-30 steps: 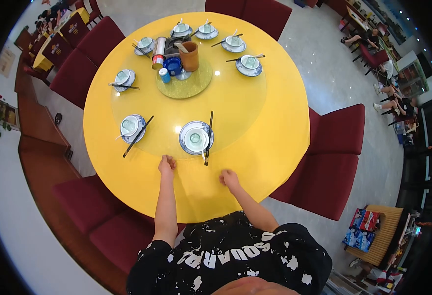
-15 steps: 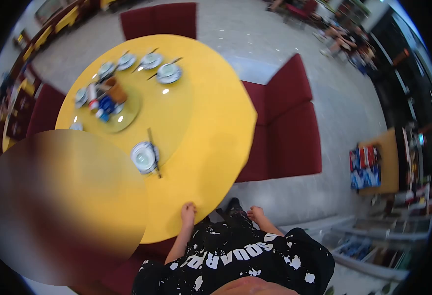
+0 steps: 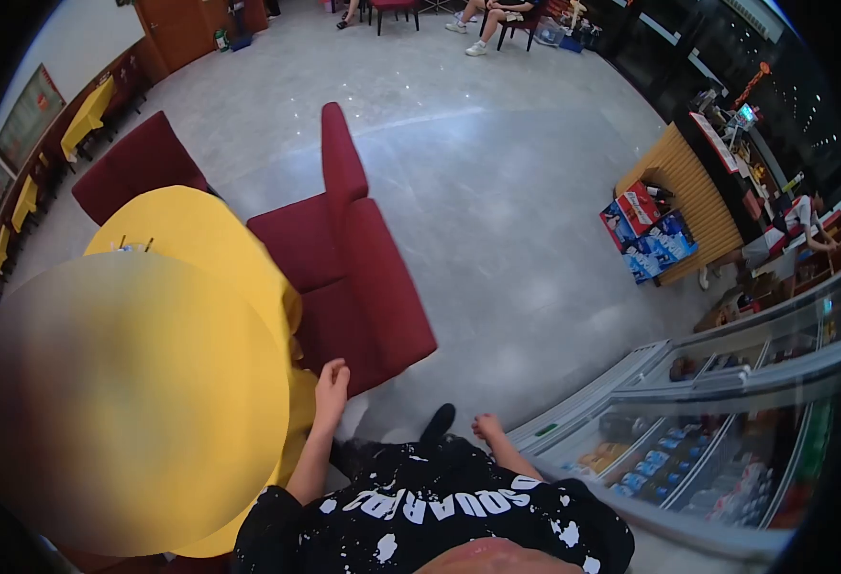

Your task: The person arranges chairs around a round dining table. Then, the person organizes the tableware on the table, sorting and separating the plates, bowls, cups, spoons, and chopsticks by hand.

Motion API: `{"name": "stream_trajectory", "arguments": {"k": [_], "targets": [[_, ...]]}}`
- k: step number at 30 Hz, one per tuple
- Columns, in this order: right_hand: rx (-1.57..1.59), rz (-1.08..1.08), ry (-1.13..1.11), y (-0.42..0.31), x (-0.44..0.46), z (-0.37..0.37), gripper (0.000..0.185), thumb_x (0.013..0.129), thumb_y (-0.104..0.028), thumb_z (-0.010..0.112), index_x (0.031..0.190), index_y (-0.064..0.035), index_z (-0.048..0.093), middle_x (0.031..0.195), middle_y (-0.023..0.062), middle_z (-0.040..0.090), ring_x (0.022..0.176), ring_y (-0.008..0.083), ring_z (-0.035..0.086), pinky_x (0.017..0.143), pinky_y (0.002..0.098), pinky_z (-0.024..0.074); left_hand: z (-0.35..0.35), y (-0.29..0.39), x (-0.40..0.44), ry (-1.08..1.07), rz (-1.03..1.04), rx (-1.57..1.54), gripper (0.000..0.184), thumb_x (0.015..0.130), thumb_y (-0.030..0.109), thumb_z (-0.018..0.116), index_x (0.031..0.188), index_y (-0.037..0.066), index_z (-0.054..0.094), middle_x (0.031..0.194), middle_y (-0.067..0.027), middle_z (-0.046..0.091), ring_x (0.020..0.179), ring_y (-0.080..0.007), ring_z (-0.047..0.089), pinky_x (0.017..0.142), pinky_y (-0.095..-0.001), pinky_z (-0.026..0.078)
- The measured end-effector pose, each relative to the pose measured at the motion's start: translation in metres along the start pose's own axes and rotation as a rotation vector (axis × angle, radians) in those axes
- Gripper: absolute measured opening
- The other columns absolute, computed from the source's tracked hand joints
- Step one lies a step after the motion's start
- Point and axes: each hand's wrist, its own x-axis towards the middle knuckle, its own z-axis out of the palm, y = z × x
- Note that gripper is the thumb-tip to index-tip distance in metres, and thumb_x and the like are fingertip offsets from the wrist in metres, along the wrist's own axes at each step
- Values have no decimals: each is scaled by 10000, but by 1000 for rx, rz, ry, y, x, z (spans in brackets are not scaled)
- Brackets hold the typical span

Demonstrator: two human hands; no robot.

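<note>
My left hand [image 3: 331, 390] hangs over the floor edge of the yellow-covered round table [image 3: 186, 215], close to the seat of a dark red chair [image 3: 368, 287]. Its fingers are loosely bent with nothing in them. Lower right of it, my right hand [image 3: 486, 428] is curled beside my body, apart from everything, and no object shows in it. A glass-topped display freezer [image 3: 574, 435] with bottles and packs inside is the nearest thing to that hand. One dark shoe [image 3: 439, 422] shows on the floor between my hands.
Another red chair [image 3: 143, 167] stands beyond the table. A grey tiled floor [image 3: 516, 220] stretches ahead. Blue and red drink cartons [image 3: 648, 234] are stacked by a wood-sided counter [image 3: 717, 191], with a person [image 3: 803, 225] behind it. Seated people's legs [image 3: 483, 33] show far off. A round blur hides the lower left.
My view has turned right and moved forward. The table has slid left, its dishes now mostly hidden by the blur. Freezer and counter look nearer; my left hand has moved off the tabletop.
</note>
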Motion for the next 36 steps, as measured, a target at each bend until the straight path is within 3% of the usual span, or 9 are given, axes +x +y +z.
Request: {"name": "stream_trajectory", "arguments": {"k": [8,13,18,24,27,31,33,34,36], "targets": [[152,-115,-1,-220,109,-132,281,934,-237,541,1152,-62,567,915,138,690,692,207,654,522,315,498,177,79,46,344,13,141,502,1004,353,497,1355,-6,499,1260,-237,590,1191,-335,564,1034,-400,422],[-87,-71,-167,-316,182,-177,330,947,-286,552,1212,-88,544,980,130,697,780,251,676,604,406,530,190,131,107,425,-295,103,558,1013,447,376,1342,17,515,1294,-269,573,1222,-410,536,1038,-442,408],[-332,-25,-88,-404,194,-254,240,932,-225,519,1067,-37,581,827,112,668,658,233,649,526,384,503,206,179,222,714,-220,156,551,1011,375,425,1412,-2,429,1340,-285,537,1246,-400,526,1046,-427,408],[-1119,-677,-83,-501,260,-357,206,864,-206,603,903,-4,596,789,191,657,675,354,640,575,465,499,209,260,359,1045,-64,-7,541,984,234,517,1447,-14,388,1387,-285,487,1279,-361,504,1071,-384,393],[-1213,-815,-94,-565,319,-361,211,850,-204,622,872,4,599,784,209,657,678,375,639,587,478,499,215,288,431,1099,-25,217,562,974,277,510,1451,4,388,1367,-258,520,1284,-356,498,1106,-489,336],[-1321,-1139,-122,-673,421,-345,222,830,-202,647,831,15,602,777,232,658,681,403,639,604,496,499,224,349,514,1140,-524,685,591,964,396,457,1460,80,403,1268,-186,622,1212,-347,558,1090,-714,162],[-1364,-1317,-171,-740,480,-330,229,820,-201,659,810,21,603,773,244,658,683,417,639,612,505,499,227,355,547,1171,-632,730,568,978,404,435,1452,93,416,1229,-182,645,1146,-356,595,1106,-686,176],[-1341,-1264,-215,-771,518,-315,233,815,-201,665,800,24,604,771,250,658,684,424,639,616,510,499,223,350,558,1209,-655,751,550,980,405,431,1435,96,440,1196,-172,660,1112,-349,608,1086,-640,229],[-563,120,-132,-868,596,-237,226,871,-205,573,786,2,604,723,186,653,569,337,621,524,458,492,215,342,578,1287,-702,787,519,983,406,424,1399,102,488,1132,-153,690,1045,-336,634,1044,-547,333]]}}
